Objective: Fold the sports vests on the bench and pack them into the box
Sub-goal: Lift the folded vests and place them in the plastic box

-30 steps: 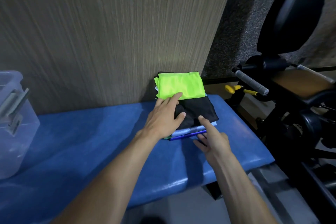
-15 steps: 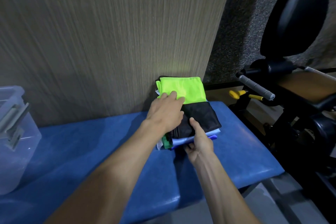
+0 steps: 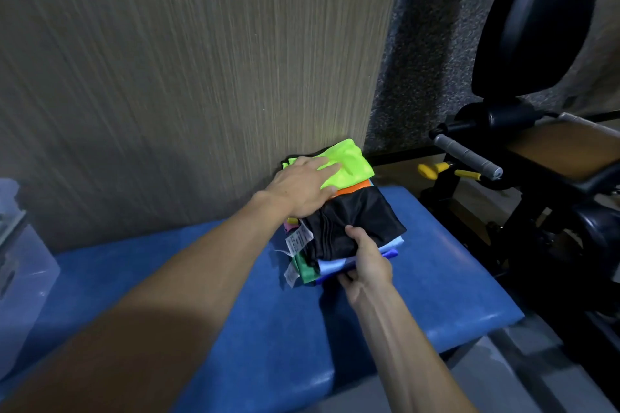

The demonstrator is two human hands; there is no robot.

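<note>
my left hand (image 3: 303, 188) lies flat on the vest stack (image 3: 349, 211), right hand (image 3: 365, 261) pinching its near edge. i'd slide fingers fully under before carrying it left to the box (image 3: 23, 265).

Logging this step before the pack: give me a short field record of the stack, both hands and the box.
stack: folded sports vests, neon green and black on top, on padded blue bench against the wall
left hand: flat on top of the stack
right hand: grips near edge, thumb on top
box: clear plastic box, far left
</note>
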